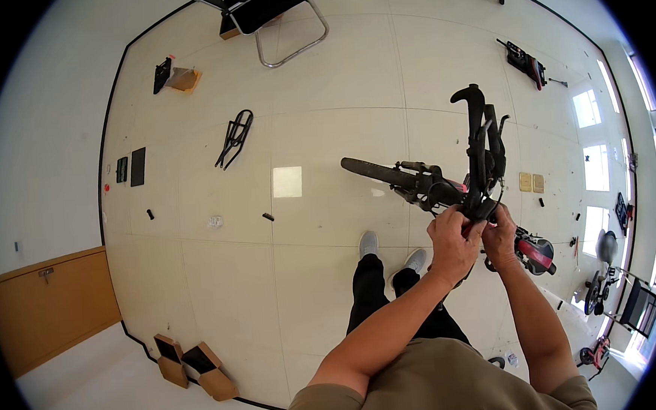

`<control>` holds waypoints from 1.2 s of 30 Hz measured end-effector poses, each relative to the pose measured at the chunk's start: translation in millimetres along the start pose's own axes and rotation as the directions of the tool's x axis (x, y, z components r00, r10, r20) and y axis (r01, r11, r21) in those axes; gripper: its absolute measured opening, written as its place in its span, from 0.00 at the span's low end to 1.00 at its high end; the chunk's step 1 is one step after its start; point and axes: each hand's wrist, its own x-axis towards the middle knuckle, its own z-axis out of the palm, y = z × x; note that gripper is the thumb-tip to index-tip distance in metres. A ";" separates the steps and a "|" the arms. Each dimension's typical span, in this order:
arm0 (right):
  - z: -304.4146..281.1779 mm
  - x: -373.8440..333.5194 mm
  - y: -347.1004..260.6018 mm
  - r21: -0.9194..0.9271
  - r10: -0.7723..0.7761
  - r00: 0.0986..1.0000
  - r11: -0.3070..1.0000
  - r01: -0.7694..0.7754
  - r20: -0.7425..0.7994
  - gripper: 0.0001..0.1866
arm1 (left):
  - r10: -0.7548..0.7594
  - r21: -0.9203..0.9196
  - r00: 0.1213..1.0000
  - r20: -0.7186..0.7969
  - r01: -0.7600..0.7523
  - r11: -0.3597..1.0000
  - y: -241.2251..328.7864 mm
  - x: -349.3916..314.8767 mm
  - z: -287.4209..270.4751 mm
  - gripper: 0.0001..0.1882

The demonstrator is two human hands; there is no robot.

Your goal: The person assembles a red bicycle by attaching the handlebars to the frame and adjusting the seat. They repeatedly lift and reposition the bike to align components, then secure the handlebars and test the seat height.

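Note:
A small black bike (432, 187) stands before me, its tyre (375, 170) pointing left and a dark upright section (477, 147) with lever-like ends rising at its right. My left hand (454, 244) is closed, fingers bent and pinching at the near lower end of that section. From the other side my right hand (500, 236) closes on the same spot, fingertips beside the left ones. Both hands cover what lies between them, so the exact part is hidden. Below my right hand is a red and black bike section (534, 252).
A black rear rack (234, 139) lies on the tiled floor, left of the bike. Open cardboard boxes (195, 367) sit at the lower left wall. A chair (271, 13) stands at the far side. Small parts and yellow squares (531, 183) are scattered about; another small bike (596, 290) is right.

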 end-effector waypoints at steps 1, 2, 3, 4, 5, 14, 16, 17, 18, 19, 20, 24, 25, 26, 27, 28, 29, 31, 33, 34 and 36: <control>-2.1 -1.4 2.7 0.008 0.021 1.000 1.000 -0.021 0.008 0.20 | -0.052 -0.022 0.998 0.025 0.052 0.998 -1.0 0.0 2.9 0.18; -3.7 -2.7 4.8 0.015 0.042 0.999 0.999 -0.042 0.015 0.20 | -0.102 -0.044 0.993 0.053 0.104 0.994 -2.1 0.0 5.3 0.20; -5.0 -3.4 6.4 0.009 0.036 0.999 0.999 -0.036 0.015 0.20 | -0.150 -0.064 0.985 0.082 0.155 0.986 -4.0 -0.3 6.2 0.22; -6.8 -3.8 7.7 0.001 0.032 0.999 0.999 -0.032 0.012 0.20 | -0.128 -0.071 0.990 0.058 0.132 0.989 -0.1 2.3 5.5 0.25; -7.3 -4.3 8.2 -0.007 0.028 1.000 1.000 -0.028 0.010 0.20 | -0.106 -0.078 0.994 0.035 0.109 0.991 5.6 5.3 5.8 0.27; 2.3 -11.3 6.4 0.046 0.030 0.999 0.999 -0.028 -0.032 0.23 | 0.009 0.046 0.994 0.111 -0.014 0.999 0.7 3.8 -4.2 0.31; 1.3 -8.4 -0.4 0.032 0.015 1.000 0.999 -0.014 -0.027 0.25 | -0.007 0.065 0.994 0.108 0.000 0.998 4.2 7.1 -11.9 0.31; -1.6 -5.9 -5.2 0.030 0.020 1.000 0.999 -0.019 -0.021 0.25 | 0.033 0.044 0.995 0.090 -0.037 0.998 2.3 12.2 -13.1 0.24; -4.7 -4.4 -7.7 0.028 0.027 1.000 0.999 -0.026 -0.016 0.25 | 0.065 0.090 0.994 0.092 -0.074 0.993 -1.5 15.9 -12.3 0.21; -4.2 -4.6 -7.8 0.017 0.038 0.999 0.999 -0.038 -0.015 0.24 | 0.099 0.138 0.990 0.099 -0.113 0.984 -3.8 21.5 -14.8 0.19; -3.6 -4.3 -8.2 0.009 0.043 0.999 0.999 -0.043 -0.019 0.24 | 0.134 0.185 0.985 0.111 -0.153 0.971 -4.9 26.9 -15.7 0.17; -16.5 -4.6 0.2 -0.007 0.110 0.993 0.994 -0.111 -0.046 0.25 | 0.088 0.282 0.963 0.254 -0.160 0.946 -6.0 45.5 -2.6 0.10; -24.0 -7.8 2.7 -0.050 0.118 0.992 0.991 -0.121 -0.047 0.25 | 0.063 0.233 0.951 0.304 -0.138 0.963 -18.7 49.0 5.7 0.10; -29.7 -6.1 4.8 -0.062 0.039 0.996 0.997 -0.044 -0.081 0.26 | 0.049 0.176 0.928 0.368 -0.121 0.977 -28.6 56.4 14.7 0.10; -27.3 -0.9 8.0 -0.054 -0.002 0.993 0.999 -0.005 -0.122 0.27 | -0.082 0.116 0.907 0.414 0.037 0.993 -28.4 69.8 16.4 0.17; -12.9 2.8 7.8 -0.029 0.040 0.993 0.999 -0.043 -0.110 0.28 | -0.093 0.063 0.879 0.467 0.072 0.995 -50.9 83.5 10.2 0.15; -0.9 3.6 12.0 -0.018 0.069 0.990 0.997 -0.072 -0.124 0.28 | -0.280 0.133 0.737 0.615 0.253 0.958 -37.0 102.4 -1.7 0.13; 4.6 12.4 -1.1 0.055 0.091 0.992 0.995 -0.086 -0.086 0.25 | -0.407 0.183 0.613 0.677 0.395 0.900 -57.2 118.4 -11.9 0.13; 4.7 22.5 16.3 0.025 0.068 0.990 0.998 -0.066 -0.120 0.26 | -0.484 0.176 0.491 0.724 0.547 0.818 -42.0 134.8 0.7 0.14; 5.9 21.3 20.1 0.047 0.060 0.991 0.997 -0.055 -0.123 0.26 | -0.508 0.231 0.434 0.744 0.546 0.805 -31.3 136.5 2.3 0.14; 16.3 19.8 24.4 0.060 0.084 0.986 0.995 -0.076 -0.143 0.25 | -0.508 0.255 0.375 0.775 0.550 0.795 -29.7 143.0 4.2 0.14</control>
